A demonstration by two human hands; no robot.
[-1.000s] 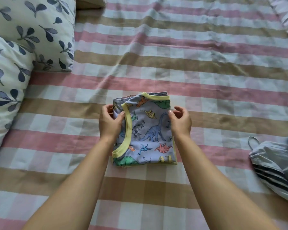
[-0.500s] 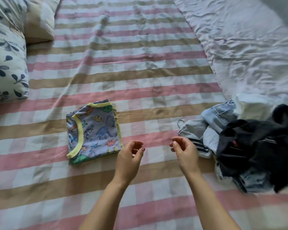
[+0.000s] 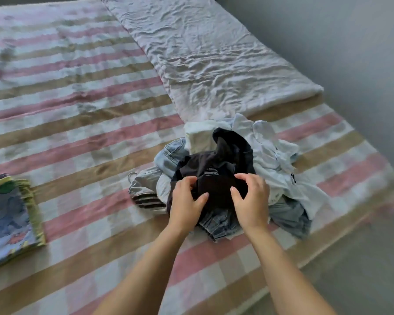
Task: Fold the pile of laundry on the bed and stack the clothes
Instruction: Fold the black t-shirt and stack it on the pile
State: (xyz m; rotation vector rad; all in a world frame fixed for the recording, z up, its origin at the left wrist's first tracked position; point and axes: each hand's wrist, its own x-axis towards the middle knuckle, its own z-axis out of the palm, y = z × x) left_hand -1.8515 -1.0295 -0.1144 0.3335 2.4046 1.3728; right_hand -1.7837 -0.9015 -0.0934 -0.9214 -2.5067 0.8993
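The laundry pile lies on the striped bed sheet (image 3: 77,137) near the bed's right edge. On top of it sits a black garment (image 3: 225,160), over pale denim (image 3: 171,153), a light blue shirt (image 3: 273,155) and a white piece (image 3: 198,137). My left hand (image 3: 187,201) pinches the black garment's near edge between thumb and curled fingers. My right hand (image 3: 250,201) arches over the same garment, with its fingertips touching the fabric and its thumb spread. A folded dinosaur-print garment (image 3: 7,219) with yellow trim lies flat at the far left.
A crumpled white blanket (image 3: 209,60) stretches along the bed behind the pile. A grey striped item (image 3: 143,189) pokes out at the pile's left. The bed's edge and the grey floor (image 3: 362,269) are close on the right.
Both hands left the folded dinosaur garment and moved right onto the pile's black garment. The view swung right, so the folded piece now sits at the left edge.
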